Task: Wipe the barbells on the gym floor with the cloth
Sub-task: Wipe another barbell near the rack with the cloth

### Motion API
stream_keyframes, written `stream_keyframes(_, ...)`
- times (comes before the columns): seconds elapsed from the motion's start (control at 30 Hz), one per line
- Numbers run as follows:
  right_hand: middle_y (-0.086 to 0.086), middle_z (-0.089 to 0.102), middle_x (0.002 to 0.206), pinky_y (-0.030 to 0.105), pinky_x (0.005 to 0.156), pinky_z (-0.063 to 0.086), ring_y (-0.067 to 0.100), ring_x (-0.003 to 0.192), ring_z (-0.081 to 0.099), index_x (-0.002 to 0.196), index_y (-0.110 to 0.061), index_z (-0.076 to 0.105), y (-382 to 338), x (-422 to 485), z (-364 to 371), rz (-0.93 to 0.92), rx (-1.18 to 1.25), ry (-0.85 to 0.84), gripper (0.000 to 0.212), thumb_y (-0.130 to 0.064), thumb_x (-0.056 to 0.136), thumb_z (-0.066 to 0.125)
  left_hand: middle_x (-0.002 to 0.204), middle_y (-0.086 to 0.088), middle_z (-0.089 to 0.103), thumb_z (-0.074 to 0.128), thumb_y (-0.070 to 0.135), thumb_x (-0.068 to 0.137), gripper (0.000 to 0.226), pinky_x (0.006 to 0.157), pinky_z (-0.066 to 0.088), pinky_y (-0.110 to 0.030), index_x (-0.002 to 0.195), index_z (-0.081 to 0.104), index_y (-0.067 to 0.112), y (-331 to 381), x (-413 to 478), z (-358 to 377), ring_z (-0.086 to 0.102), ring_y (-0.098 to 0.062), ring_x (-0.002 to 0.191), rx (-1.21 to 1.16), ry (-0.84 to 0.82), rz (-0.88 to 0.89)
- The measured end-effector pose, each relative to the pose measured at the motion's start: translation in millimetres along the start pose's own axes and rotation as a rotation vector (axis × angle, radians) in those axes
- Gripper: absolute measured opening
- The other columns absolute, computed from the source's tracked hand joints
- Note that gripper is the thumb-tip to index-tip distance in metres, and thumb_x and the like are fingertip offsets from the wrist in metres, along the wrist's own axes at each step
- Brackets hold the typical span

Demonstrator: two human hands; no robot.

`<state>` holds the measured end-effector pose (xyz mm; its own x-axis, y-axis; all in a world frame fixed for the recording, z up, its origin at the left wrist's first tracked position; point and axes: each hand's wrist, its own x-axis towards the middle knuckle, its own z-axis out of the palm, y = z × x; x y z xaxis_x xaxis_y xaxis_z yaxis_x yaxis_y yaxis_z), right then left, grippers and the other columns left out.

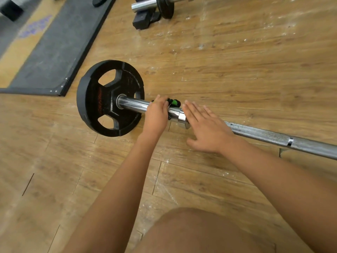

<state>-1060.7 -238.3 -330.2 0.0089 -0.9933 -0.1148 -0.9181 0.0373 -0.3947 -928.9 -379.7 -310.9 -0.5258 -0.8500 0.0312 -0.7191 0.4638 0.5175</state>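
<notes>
A chrome barbell (273, 137) lies across the wooden floor with one black weight plate (107, 97) on its left sleeve (133, 105). My left hand (156, 114) grips a dark and green cloth (174, 102) wrapped round the sleeve, just right of the plate. Only a small part of the cloth shows past my fingers. My right hand (206, 130) lies flat with straight fingers over the bar beside the shiny collar (182, 117), holding nothing.
A dark rubber mat (54, 48) with a raised edge lies at the upper left. A second barbell end (144, 5) with a small black plate (165, 7) rests on a black block (143, 21) at the top. My bare knee (200, 232) fills the bottom.
</notes>
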Motion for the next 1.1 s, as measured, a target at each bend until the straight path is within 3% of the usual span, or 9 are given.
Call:
stream_keyframes(0.07, 0.005, -0.029, 0.163, 0.040, 0.125, -0.007, 0.017, 0.153, -0.019, 0.155, -0.014, -0.024, 2, 2, -1, 0.002, -0.003, 0.011, 0.102, -0.055, 0.093, 0.045, 0.127, -0.012, 0.065, 0.042, 0.010, 0.107, 0.032, 0.109, 0.043, -0.042, 0.133, 0.061, 0.006, 1, -6, 5, 0.054, -0.029, 0.130, 0.002, 0.023, 0.036)
stream_keyframes(0.13, 0.005, -0.028, 0.163, 0.040, 0.126, -0.007, 0.016, 0.153, -0.019, 0.155, -0.014, -0.024, 5, 4, -3, 0.009, -0.006, 0.003, 0.102, -0.054, 0.093, 0.045, 0.142, -0.007, 0.059, 0.043, 0.010, 0.107, 0.035, 0.112, 0.036, -0.034, 0.139, 0.057, 0.010, 0, -22, 14, 0.039, -0.020, 0.145, -0.010, 0.074, 0.068)
stream_keyframes(0.2, 0.004, -0.028, 0.163, 0.040, 0.126, -0.006, 0.015, 0.153, -0.018, 0.155, -0.015, -0.024, 9, 6, -5, 0.013, 0.000, -0.011, 0.101, -0.052, 0.093, 0.046, 0.151, -0.003, 0.050, 0.044, 0.008, 0.106, 0.040, 0.115, 0.031, -0.031, 0.145, 0.052, 0.013, -2, -36, 24, 0.026, -0.010, 0.148, -0.012, 0.121, 0.112)
stream_keyframes(0.33, 0.002, -0.024, 0.165, 0.037, 0.125, -0.006, 0.014, 0.153, -0.015, 0.156, -0.015, -0.022, 15, 12, -9, 0.020, 0.012, -0.012, 0.102, -0.048, 0.092, 0.050, 0.150, -0.005, 0.052, 0.045, 0.006, 0.106, 0.039, 0.112, 0.030, -0.026, 0.144, 0.053, 0.009, -7, -25, 30, 0.032, -0.017, 0.148, 0.020, 0.143, 0.171)
stream_keyframes(0.67, 0.002, -0.020, 0.166, 0.032, 0.124, -0.004, 0.011, 0.154, -0.009, 0.157, -0.016, -0.022, 38, 30, -27, 0.064, 0.042, -0.056, 0.103, -0.047, 0.092, 0.053, 0.153, -0.004, 0.047, 0.042, 0.018, 0.108, 0.042, 0.117, 0.029, -0.034, 0.149, 0.045, 0.013, -16, 19, 25, 0.027, -0.021, 0.151, 0.048, -0.018, 0.333)
stream_keyframes(0.83, 0.000, -0.017, 0.167, 0.029, 0.123, -0.003, 0.011, 0.154, -0.005, 0.157, -0.017, -0.020, 50, 40, -35, 0.095, 0.076, -0.074, 0.103, -0.048, 0.093, 0.054, 0.149, -0.014, 0.051, 0.040, 0.016, 0.109, 0.038, 0.122, 0.026, -0.045, 0.144, 0.052, 0.009, -1, 48, 22, 0.032, -0.023, 0.149, -0.063, 0.058, 0.132)
stream_keyframes(0.9, 0.001, -0.015, 0.167, 0.029, 0.122, -0.001, 0.013, 0.154, -0.003, 0.158, -0.016, -0.019, 53, 43, -39, 0.109, 0.080, -0.069, 0.102, -0.046, 0.094, 0.056, 0.151, -0.011, 0.050, 0.039, 0.015, 0.108, 0.039, 0.121, 0.027, -0.040, 0.145, 0.052, 0.011, 7, 46, 30, 0.030, -0.021, 0.149, -0.095, 0.098, 0.107)
stream_keyframes(1.0, -0.001, -0.015, 0.167, 0.029, 0.122, 0.002, 0.014, 0.154, -0.002, 0.158, -0.018, -0.018, 58, 48, -45, 0.138, 0.101, -0.088, 0.101, -0.044, 0.095, 0.056, 0.157, 0.000, 0.042, 0.039, 0.012, 0.108, 0.042, 0.114, 0.020, -0.021, 0.149, 0.046, 0.015, 10, 29, 43, 0.023, -0.015, 0.152, -0.080, 0.076, 0.207)
stream_keyframes(1.1, -0.004, -0.014, 0.167, 0.032, 0.122, 0.010, 0.017, 0.155, 0.001, 0.158, -0.024, -0.019, 63, 52, -48, 0.174, 0.120, -0.096, 0.101, -0.048, 0.094, 0.056, 0.157, -0.001, 0.042, 0.041, 0.012, 0.108, 0.043, 0.114, 0.020, -0.021, 0.151, 0.045, 0.015, 3, 39, 39, 0.024, -0.017, 0.152, -0.051, 0.035, 0.294)
